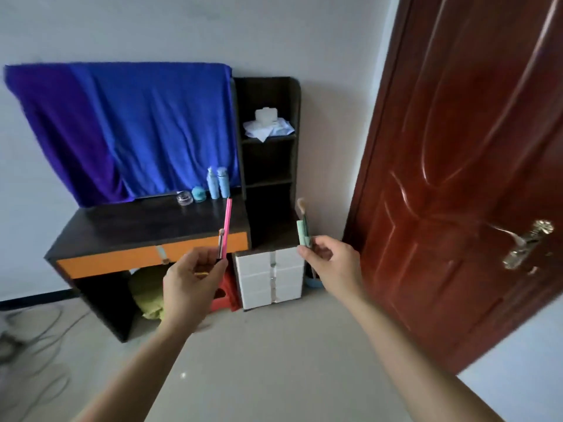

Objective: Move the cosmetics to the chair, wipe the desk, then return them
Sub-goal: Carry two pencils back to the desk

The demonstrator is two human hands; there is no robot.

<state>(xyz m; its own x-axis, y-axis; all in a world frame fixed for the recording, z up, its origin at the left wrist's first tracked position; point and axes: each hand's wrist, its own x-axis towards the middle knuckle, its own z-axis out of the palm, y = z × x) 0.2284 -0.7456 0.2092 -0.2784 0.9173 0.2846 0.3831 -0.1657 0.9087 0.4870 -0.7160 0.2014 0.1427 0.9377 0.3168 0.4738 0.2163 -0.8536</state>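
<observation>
My left hand (192,278) pinches a long pink stick (227,226) and a short dark brush (220,246), both upright, in front of the dark desk (128,226). My right hand (330,263) grips a mint-green tube (302,236) together with a soft-tipped brush (302,205). At the back right of the desk top stand two light-blue bottles (218,181), a teal jar (198,193) and a clear glass jar (185,197). No chair is in view.
A blue cloth (122,126) drapes over the desk's back. A dark shelf tower (268,153) holds white tissues (268,124). White drawers (269,277) stand below; a red stool (224,295) and green cushion (146,290) sit under the desk. A brown door (472,178) stands open at right. Cables (30,333) lie left.
</observation>
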